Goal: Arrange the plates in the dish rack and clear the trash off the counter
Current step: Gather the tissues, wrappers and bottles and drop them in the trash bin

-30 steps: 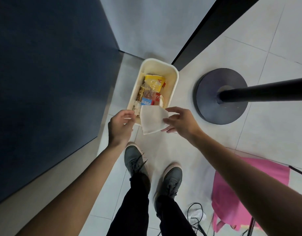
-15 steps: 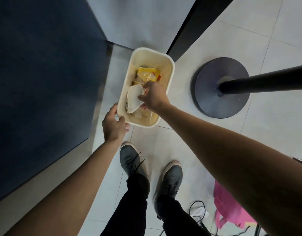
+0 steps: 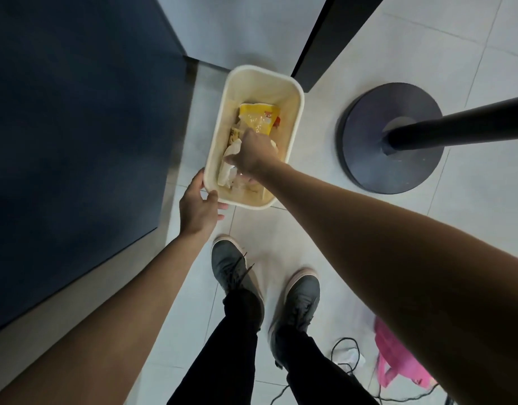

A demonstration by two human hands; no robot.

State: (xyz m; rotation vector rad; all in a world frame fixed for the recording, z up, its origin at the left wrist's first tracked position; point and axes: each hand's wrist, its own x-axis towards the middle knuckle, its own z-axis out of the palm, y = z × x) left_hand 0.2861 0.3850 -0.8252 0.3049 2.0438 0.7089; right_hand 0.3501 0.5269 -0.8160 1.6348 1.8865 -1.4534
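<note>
Head view, looking down at a tiled floor.

Bin: cream, rectangular, open-topped, standing on the floor far of the person's shoes, just right of a dark blue cabinet front.

Contents: yellow wrapper lying toward the far end; other wrappers under it, too jumbled to identify. White paper stands crumpled along the bin's left inner wall, toward the near end.

Left hand: at the bin's near-left corner. Thumb lies over the rim, fingers wrap the outside of the wall, fingertips show beneath the near edge. Grip closed round the rim.

Right hand: reaching in from the right, inside the bin opening, back of the hand toward the camera. Fingers curled downward, tips mostly hidden. Thumb side sits against the top of the white paper; grip appears pinched on it.

Surroundings: round dark stand base on the floor right of the bin, well apart from it, with a black pole running off to the right. Pink bag and a black cable lie near right, beside the right shoe.

No plates or dish rack in this view.
</note>
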